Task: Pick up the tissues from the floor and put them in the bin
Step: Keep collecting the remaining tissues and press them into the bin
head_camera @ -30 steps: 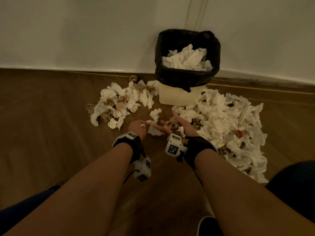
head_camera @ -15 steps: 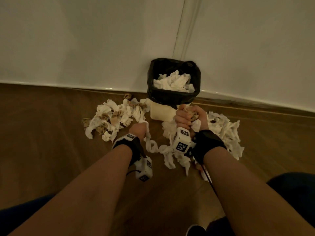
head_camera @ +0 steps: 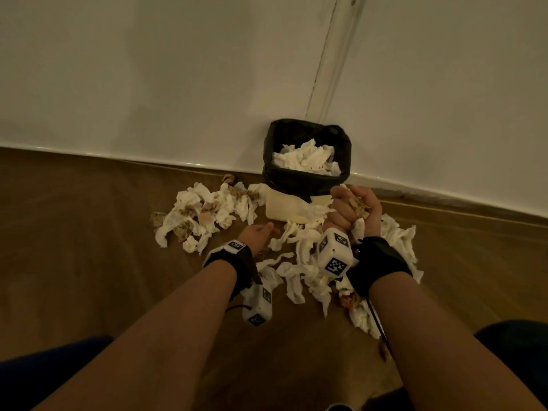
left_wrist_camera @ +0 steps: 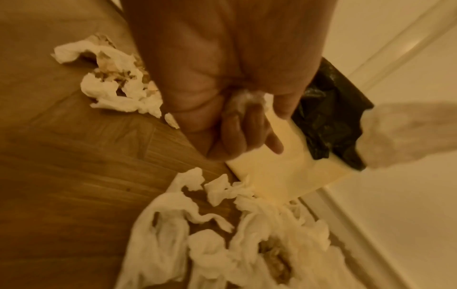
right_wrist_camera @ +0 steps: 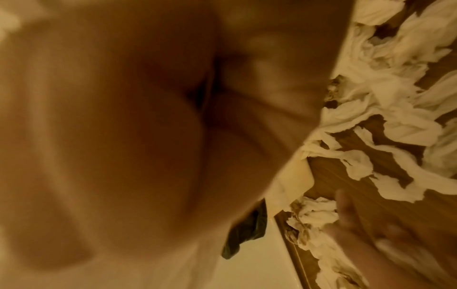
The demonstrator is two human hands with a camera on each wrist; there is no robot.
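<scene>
R hand point(head_camera: 353, 210) fisted on crumpled white tissue wad point(head_camera: 357, 203) | L hand point(left_wrist_camera: 243, 125) pinching small white scrap point(left_wrist_camera: 243, 102) | black-lined cream bin point(head_camera: 307, 176) just ahead of R: lift clear over rim, then drop

Right hand point(head_camera: 353, 209) raised, fisted; left hand point(head_camera: 258, 234) low, seemingly curled.

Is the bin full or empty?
Nearly full. In the head view, white tissues are heaped almost up to the rim of the bin's black liner.

Black wristbands point(head_camera: 376, 262), white tagged cubes point(head_camera: 335, 251)
</scene>
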